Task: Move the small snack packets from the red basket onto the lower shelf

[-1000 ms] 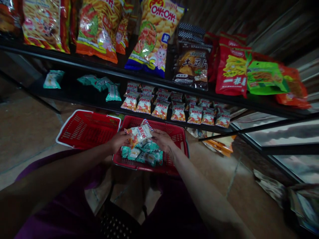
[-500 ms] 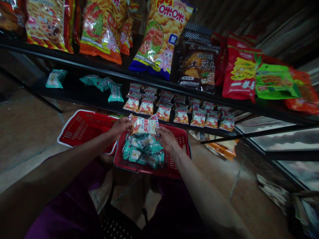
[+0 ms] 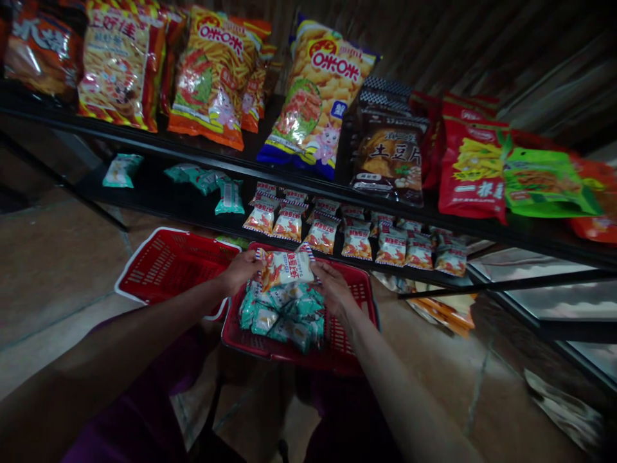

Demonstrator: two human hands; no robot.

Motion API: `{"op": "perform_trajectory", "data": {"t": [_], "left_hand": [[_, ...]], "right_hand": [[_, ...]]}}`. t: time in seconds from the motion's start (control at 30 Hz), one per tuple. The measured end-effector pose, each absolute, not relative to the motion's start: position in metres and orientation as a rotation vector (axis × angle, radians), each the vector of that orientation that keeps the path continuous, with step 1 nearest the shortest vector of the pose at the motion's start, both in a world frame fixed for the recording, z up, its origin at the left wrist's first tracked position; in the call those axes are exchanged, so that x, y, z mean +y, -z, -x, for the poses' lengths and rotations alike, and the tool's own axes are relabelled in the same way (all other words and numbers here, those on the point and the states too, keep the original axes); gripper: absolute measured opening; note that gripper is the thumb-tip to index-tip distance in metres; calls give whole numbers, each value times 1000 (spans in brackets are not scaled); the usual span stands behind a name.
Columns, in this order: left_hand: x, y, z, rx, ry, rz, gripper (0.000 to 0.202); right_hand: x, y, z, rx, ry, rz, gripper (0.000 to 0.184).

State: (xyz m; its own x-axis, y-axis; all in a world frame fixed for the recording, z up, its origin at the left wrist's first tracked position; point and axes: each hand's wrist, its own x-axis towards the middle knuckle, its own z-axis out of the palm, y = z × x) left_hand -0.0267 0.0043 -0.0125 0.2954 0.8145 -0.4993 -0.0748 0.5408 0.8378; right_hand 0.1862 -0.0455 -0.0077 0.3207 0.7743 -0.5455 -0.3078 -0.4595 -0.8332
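Head view: behind the filled basket [image 3: 357, 289], which rests on a tiled floor [image 3: 58, 257], we see a black shelf [image 3: 157, 200] bearing matching packets [image 3: 357, 239]; a white-rimmed basket [image 3: 166, 258] stands just left of the filled basket. We find the orange-and-white snack packet [image 3: 286, 269] over the filled basket's far part, above its green packets [image 3: 282, 316]. The left hand [image 3: 241, 272] pinches one end; the right hand's [image 3: 333, 283] fingers grip the other. Since half a second ago, the packet has dropped relative to the basket's far rim; we judge it still being handled, not set down.
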Motion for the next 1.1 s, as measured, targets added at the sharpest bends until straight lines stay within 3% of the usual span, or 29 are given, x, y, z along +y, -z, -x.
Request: {"op": "perform_trajectory", "data": {"t": [0.4, 0.77, 1.1], "left_hand": [[6, 21, 26, 1085, -606, -994, 13], [6, 25, 13, 1066, -660, -1005, 9], [3, 18, 10, 1115, -624, -953, 24]], "right_hand": [[-47, 1, -187, -466, -1422, 1470, 29], [-51, 4, -195, -395, -1210, 1517, 28], [-53, 6, -199, -411, -1198, 1494, 29]]}}
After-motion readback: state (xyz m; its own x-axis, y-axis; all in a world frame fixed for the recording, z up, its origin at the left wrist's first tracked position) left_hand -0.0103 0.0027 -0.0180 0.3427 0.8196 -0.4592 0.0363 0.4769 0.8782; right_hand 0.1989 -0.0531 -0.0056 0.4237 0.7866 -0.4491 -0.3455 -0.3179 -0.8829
